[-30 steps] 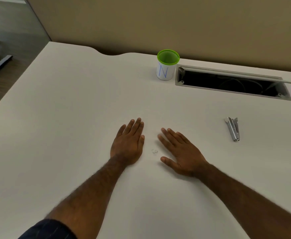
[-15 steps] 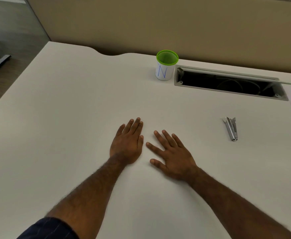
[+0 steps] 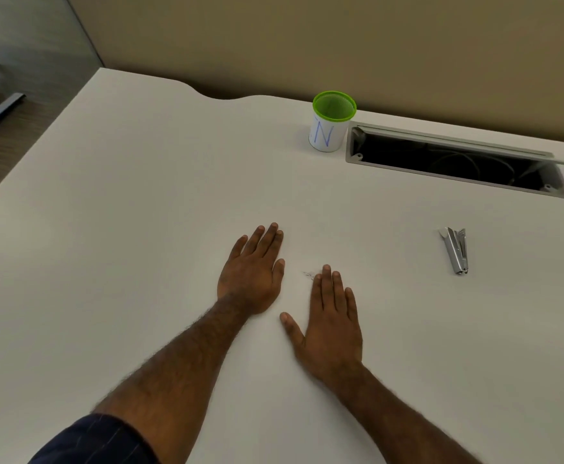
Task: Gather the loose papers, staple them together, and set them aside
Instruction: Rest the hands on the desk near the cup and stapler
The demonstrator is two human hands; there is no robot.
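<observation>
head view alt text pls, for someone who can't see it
A person's left hand and right hand lie flat, fingers straight, on a white desk. A silver stapler lies to their right; a green-rimmed cup marked N stands beside an open cable tray at the back.

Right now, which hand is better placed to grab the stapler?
Right hand. It lies flat on the table on the same side as the metal stapler, with bare surface between them. The left hand would have to cross over it.

Right hand (image 3: 332, 324) drew back, fingers (image 3: 327, 283) now pointing straight ahead.
</observation>
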